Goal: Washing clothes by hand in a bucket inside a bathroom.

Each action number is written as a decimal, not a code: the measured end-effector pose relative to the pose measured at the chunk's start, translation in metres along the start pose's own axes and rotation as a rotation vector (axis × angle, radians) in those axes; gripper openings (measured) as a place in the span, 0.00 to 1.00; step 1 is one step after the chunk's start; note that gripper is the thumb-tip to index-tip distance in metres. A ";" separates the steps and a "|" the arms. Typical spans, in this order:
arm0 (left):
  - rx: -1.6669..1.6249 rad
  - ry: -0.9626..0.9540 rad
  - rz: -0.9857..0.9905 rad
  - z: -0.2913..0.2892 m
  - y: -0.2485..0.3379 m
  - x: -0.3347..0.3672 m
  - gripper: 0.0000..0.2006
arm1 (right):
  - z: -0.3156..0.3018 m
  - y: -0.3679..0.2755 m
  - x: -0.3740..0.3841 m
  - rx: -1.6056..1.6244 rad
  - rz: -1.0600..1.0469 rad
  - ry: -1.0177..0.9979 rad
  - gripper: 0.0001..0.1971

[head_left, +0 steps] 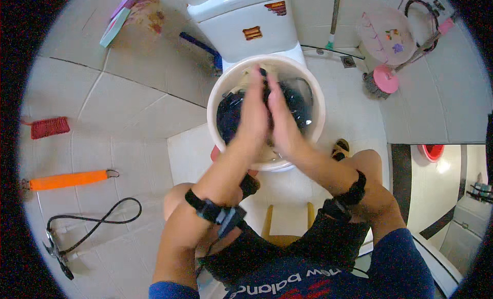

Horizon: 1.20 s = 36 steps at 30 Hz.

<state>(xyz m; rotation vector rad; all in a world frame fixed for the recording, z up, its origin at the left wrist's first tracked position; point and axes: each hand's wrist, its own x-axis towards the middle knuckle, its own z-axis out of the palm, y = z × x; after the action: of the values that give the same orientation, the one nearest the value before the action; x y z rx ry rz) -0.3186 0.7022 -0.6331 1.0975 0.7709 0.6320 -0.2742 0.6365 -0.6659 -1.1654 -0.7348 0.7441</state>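
Observation:
My left hand (252, 113) and my right hand (282, 116) are above a round whitish tub (318, 101), palms facing, with their fingers stretched out toward the far rim. Motion blurs both. A narrow gap separates them, and a small dark patch shows between the fingertips; I cannot tell whether it is cloth. Dark wet clothes (229, 114) lie in water in the tub, along with a cream-coloured cloth (241, 84) at the far side. Neither hand visibly grips anything. Straps with small devices sit round both forearms.
Behind the tub stands a white toilet (246, 26), with a blue-handled brush (200, 44) at its left. To the right are a pink scrub brush (385, 80), a pale basin (387, 37) and a floor drain (348, 61). A red brush (50, 128) and an orange tube-shaped thing (69, 180) are at left.

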 end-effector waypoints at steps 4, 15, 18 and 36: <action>-0.085 -0.047 0.048 0.011 -0.006 -0.029 0.29 | -0.013 0.002 0.016 0.061 0.057 -0.034 0.36; 0.035 0.244 -0.481 0.075 0.068 -0.043 0.31 | -0.026 -0.004 0.032 0.183 0.175 0.115 0.35; -0.038 0.026 -0.043 0.002 0.001 -0.007 0.29 | -0.001 -0.007 -0.002 -0.101 -0.109 0.003 0.33; 0.141 -0.062 0.184 0.039 -0.005 -0.046 0.29 | -0.011 -0.036 0.025 0.298 0.179 0.209 0.34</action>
<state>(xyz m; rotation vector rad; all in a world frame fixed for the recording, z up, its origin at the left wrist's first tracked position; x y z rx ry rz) -0.3139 0.6435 -0.6174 1.3223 0.6728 0.7030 -0.2468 0.6429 -0.6308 -1.0242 -0.3338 0.8351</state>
